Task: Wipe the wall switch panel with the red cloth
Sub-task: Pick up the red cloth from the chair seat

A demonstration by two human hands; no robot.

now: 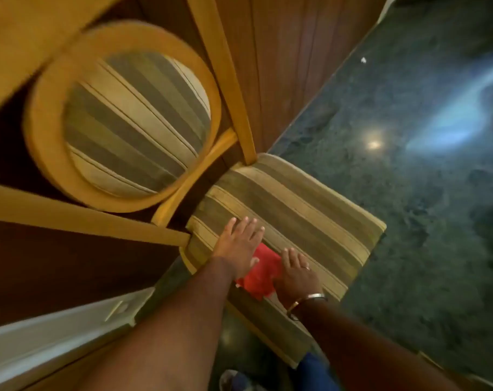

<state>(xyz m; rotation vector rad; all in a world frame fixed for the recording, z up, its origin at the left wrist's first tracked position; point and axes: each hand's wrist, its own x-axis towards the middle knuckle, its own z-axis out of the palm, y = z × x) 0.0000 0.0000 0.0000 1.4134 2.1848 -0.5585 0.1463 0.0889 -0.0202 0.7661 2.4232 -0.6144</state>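
Two hands over one chair seat (301, 204), and one red cloth (263, 273) between them. The cloth is bright red, crumpled and bunched, lying on the striped seat cushion near its front edge. The left hand (239, 245) is flat, fingers (246, 225) spread wide and straight, palm down on the cushion, its thumb side touching the cloth's left edge; it grips nothing. The right hand (296, 273), with one ring and one bangle (307, 301) at the wrist, lies palm down with its fingers resting against the cloth's right edge; whether they pinch the fabric I cannot tell. One round padded chair back (135, 122) stands behind the seat, above the dark green floor (408, 136).
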